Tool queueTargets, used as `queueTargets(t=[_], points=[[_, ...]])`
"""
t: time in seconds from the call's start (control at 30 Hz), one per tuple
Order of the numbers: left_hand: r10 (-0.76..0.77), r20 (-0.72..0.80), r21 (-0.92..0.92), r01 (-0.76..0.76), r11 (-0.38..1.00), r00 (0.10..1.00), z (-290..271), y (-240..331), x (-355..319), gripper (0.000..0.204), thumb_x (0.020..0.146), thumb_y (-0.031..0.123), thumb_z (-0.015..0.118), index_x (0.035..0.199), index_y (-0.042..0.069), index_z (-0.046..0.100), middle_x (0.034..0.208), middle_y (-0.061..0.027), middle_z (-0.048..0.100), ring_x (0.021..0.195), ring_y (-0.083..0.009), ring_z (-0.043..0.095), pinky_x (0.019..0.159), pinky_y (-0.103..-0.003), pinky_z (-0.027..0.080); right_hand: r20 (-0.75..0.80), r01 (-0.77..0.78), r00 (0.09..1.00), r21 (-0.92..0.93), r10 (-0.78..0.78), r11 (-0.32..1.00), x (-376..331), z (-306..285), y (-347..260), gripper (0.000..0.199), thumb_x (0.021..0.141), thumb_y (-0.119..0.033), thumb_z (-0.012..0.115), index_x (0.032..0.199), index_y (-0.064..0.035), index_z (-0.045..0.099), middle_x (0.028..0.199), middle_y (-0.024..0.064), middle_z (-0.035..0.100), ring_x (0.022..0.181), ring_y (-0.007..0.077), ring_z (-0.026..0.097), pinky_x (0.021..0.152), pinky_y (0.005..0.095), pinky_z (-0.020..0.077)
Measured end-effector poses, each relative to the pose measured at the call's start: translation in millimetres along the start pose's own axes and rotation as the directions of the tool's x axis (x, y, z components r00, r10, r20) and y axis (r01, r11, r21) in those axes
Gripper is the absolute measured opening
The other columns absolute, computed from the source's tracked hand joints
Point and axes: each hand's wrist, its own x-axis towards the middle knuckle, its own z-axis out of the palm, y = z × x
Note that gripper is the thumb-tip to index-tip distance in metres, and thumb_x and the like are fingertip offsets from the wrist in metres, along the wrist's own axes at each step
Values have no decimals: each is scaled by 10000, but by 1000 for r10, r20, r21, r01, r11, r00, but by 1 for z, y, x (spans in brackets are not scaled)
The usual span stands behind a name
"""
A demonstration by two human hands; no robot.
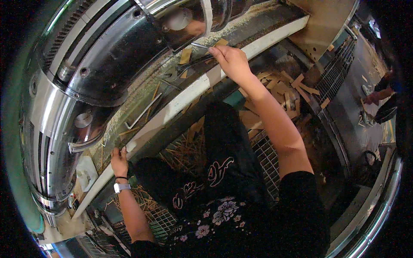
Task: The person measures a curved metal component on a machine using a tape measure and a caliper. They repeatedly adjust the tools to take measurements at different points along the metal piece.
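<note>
right hand (232, 60): grip pinched on a thin metal rod (198, 44), poking under the shiny roller (107, 64)
left hand (119, 161): fingers curled over the white ledge (172, 112)
progress: wood scraps (186, 56) still jammed there, plenty left

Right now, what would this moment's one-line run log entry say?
left hand: resting on white machine ledge | right hand: fingers pinching thin metal rod at chrome roller | wood scraps below
</note>
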Motion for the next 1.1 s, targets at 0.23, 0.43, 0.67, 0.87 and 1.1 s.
queueTargets(t=[0.23,0.43,0.67,0.87,1.1], points=[[31,-61,9,-30,999,998,2,3,-1,371,881,370,506,938,3,508,907,-279,534,811,-456,504,688,-479,400,-34,-70,997,37,71,997,-6,9,-11,362,900,-394,433,824,-77,591,646,168,581,626,376,571,553,460,436],[16,-20,-37,-17,999,1000,-5,22,-1,374,886,368,500,936,-3,490,897,-288,523,836,-469,485,665,-490,386,-58,-131,990,19,132,991,-8,9,-8,373,907,-382,418,807,-61,579,726,170,586,697,366,567,606,458,430],[87,-110,146,-71,987,990,16,-8,-7,313,874,311,525,931,6,481,940,-240,514,644,-415,536,531,-483,433,-101,-194,976,7,193,981,-11,16,-21,277,879,-281,484,781,-26,536,712,197,546,689,395,537,594,454,415],[-9,-60,192,20,981,998,2,2,-15,218,852,237,542,943,46,492,869,-246,542,665,-404,561,511,-485,448,-58,-97,992,176,109,980,-19,15,-17,257,914,-206,444,794,19,472,643,160,430,553,265,360,518,343,349],[-208,122,286,166,944,970,-13,22,-15,225,873,260,514,879,37,484,840,-232,571,723,-401,576,592,-478,474,105,-214,975,175,198,961,-22,1,-16,297,924,-233,412,752,3,464,639,177,429,555,274,368,517,371,323]])
